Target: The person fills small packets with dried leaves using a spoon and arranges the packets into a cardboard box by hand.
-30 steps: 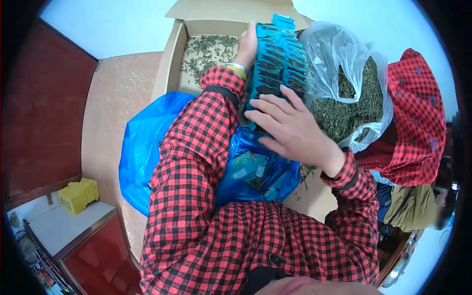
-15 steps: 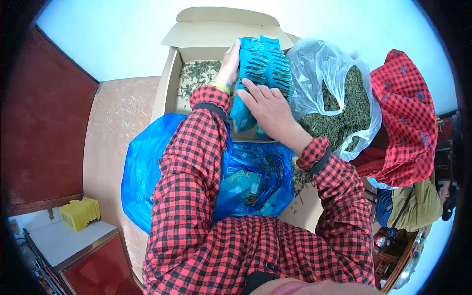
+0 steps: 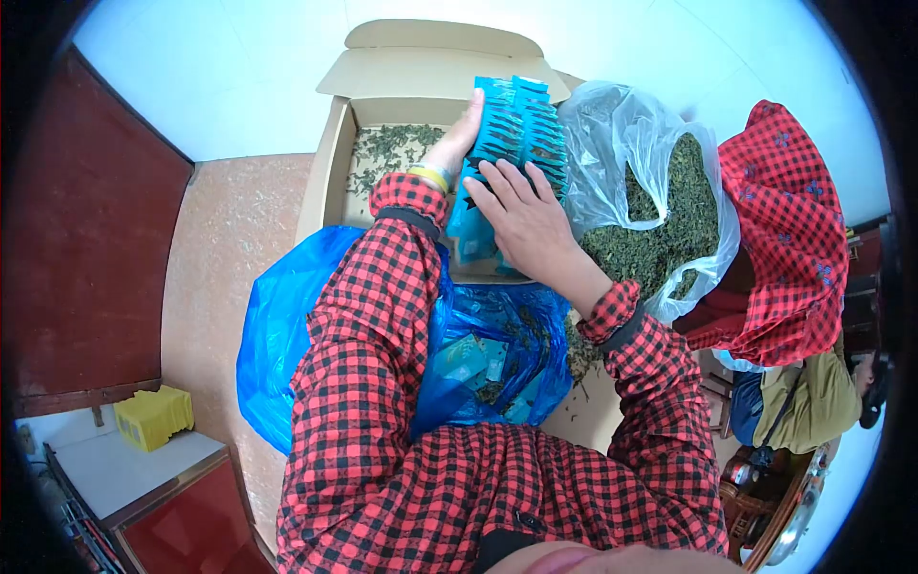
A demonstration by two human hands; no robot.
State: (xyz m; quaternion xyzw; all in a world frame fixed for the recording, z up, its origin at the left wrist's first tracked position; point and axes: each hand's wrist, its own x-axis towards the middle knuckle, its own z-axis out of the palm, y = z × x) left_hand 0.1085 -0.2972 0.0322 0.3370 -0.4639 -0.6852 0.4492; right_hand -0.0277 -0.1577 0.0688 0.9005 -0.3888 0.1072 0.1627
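Observation:
Teal sachets [image 3: 496, 129] stand packed in two rows with their serrated edges up, at the right side of an open cardboard box [image 3: 337, 158]. My left hand [image 3: 460, 136] grips the left row from its outer side, fingers partly hidden behind the sachets. My right hand [image 3: 532, 222] lies over the near part of the rows, its fingers stretched out and slightly spread, touching the sachet tops. Dark dried leaves [image 3: 390, 153] are scattered on the box floor at left. More teal sachets lie nearer me, under my right hand, partly hidden.
A clear plastic bag [image 3: 595, 120] full of dried leaves [image 3: 690, 191] stands at right, beside red checked cloth [image 3: 784, 230]. Close to my body, a blue plastic bag [image 3: 277, 335] holds teal packets [image 3: 469, 359] and loose leaves. A yellow object [image 3: 153, 416] sits on a cabinet at lower left.
My right hand's fingers have straightened and spread over the sachets, and the hand has moved slightly toward me. My left hand keeps its hold. The whole view has shifted slightly.

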